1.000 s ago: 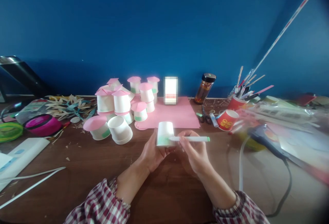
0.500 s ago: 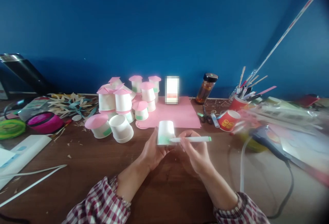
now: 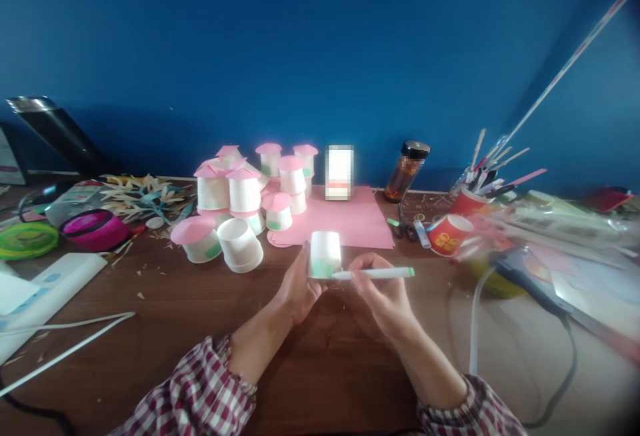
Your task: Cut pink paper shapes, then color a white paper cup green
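My left hand [image 3: 299, 289] grips a white paper cup [image 3: 325, 249], turned upside down, from its left side and below. Green colouring covers part of the cup's lower wall. Between the fingers of my right hand [image 3: 376, 289] is a white marker pen [image 3: 387, 273] with a green end, lying almost level. Its tip meets the cup at the green patch, low on the right. Beyond my left hand stand a plain white cup [image 3: 240, 246], slightly tilted, and a white cup with a pink paper roof [image 3: 194, 231].
Pink paper sheets [image 3: 345, 223] lie behind the cup, with a blurred bright rectangle [image 3: 339, 173] above them. Several pink-roofed cups [image 3: 245, 193] cluster at the back left. To the right are scissors [image 3: 407, 226], a red cup [image 3: 451, 235], and a glue gun [image 3: 530, 276] with a cord.
The whole view has shifted slightly to the right. Both hands keep their hold, and the marker's tip stays at the cup's lower green patch.
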### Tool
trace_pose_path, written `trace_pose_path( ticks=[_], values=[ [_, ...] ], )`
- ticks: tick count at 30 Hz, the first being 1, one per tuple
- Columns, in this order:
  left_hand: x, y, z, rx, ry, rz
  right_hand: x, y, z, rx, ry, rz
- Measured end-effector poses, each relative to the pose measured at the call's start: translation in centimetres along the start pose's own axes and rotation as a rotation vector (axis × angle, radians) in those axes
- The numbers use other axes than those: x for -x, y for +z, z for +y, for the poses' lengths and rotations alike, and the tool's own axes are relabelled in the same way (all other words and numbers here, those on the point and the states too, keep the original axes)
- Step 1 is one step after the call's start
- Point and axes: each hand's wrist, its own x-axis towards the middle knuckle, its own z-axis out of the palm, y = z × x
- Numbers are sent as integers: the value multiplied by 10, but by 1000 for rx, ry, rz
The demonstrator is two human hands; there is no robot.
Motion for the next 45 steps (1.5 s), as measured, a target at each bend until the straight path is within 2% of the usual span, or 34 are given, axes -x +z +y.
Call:
trace_pose_path(
  ticks=[3,8,12,16,19,24,28,32,36,39,45],
  values=[
    [0,-1,-1,-11,-5,-8,0,0,0,8,-11,45],
    [-2,-3,-2,-18,-3,1,0,1,-1,72,1,-5],
    [-5,-8,-5,-10,6,-4,1,1,-3,87,-3,33],
    [-7,-12,-7,-8,25,44,1,1,-4,115,4,-18],
    [-7,-11,-7,-17,35,32,0,1,-5,125,-8,48],
    [-6,-7,-4,-1,37,47,0,1,-4,120,-6,-2],
    [-5,-6,-3,-5,22,14,0,0,-1,98,-8,57],
    [-5,-4,-2,10,15,52,-1,0,0,117,2,17],
    [-4,-4,-3,-7,18,5,0,-1,2,97,-5,40],
    [-5,-8,-4,-30,34,33,1,-1,2,111,13,-25],
    [-9,-17,-8,-143,105,71,1,1,-3,168,-9,-27]
  ],
)
